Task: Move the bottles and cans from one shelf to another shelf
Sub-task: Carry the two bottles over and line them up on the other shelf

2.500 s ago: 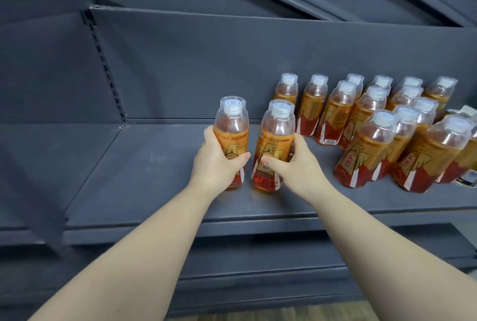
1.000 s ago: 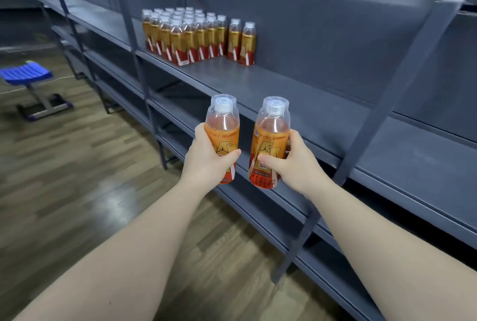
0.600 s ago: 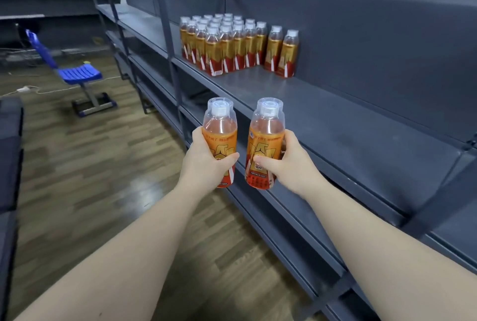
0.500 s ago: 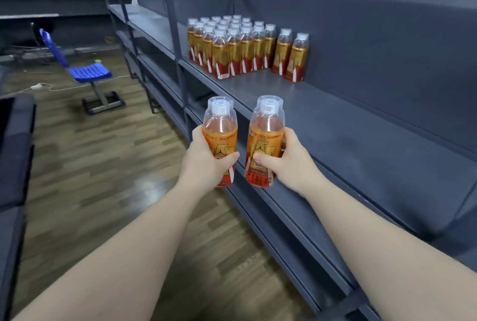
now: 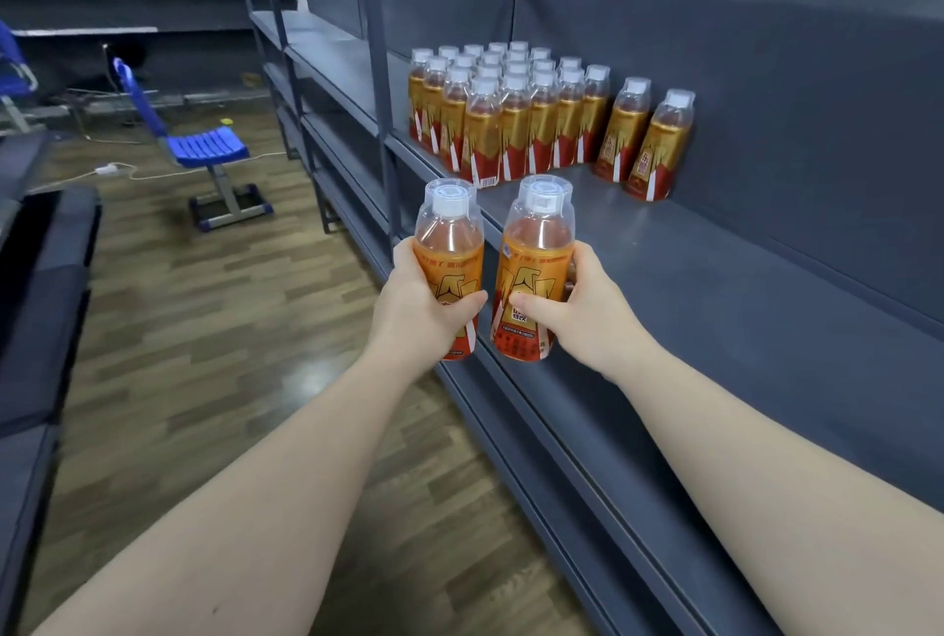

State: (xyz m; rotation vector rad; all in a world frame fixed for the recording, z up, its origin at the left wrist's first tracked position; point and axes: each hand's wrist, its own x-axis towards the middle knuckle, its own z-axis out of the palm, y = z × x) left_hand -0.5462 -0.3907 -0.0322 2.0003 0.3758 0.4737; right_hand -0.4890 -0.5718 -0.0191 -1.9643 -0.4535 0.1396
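A: While both grips are closed, log them. Left hand [image 5: 419, 308] wrapped round the left bottle [image 5: 449, 267], thumb across the label. Right hand [image 5: 587, 313] wrapped round the right bottle [image 5: 534, 272], same grip. Both bottles upright, caps up, just beside each other, not clearly touching.

B: Where relative to the shelf?

A: Landmark is the grey shelf [image 5: 715, 288]. Right bottle sits over its front edge, off the surface. Left bottle hangs just outside that edge, over the wood floor [image 5: 204, 329].

B: Target?

A: Judging by the task, the bottle cluster [image 5: 511, 119] standing at the far end of the same shelf, plus two bottles [image 5: 643, 139] set apart against the back wall. All upright.

B: Key relation?

A: Cluster lies ahead of both grips, further along the shelf and slightly right. Long axes already vertical, so no turning needed, just carry forward and lower. Right hand is nearer the shelf surface and the gap by the two separated bottles; left has to cross the edge first.

B: Anything else?

A: Blue chair [image 5: 204, 145] well away from the shelf, irrelevant.
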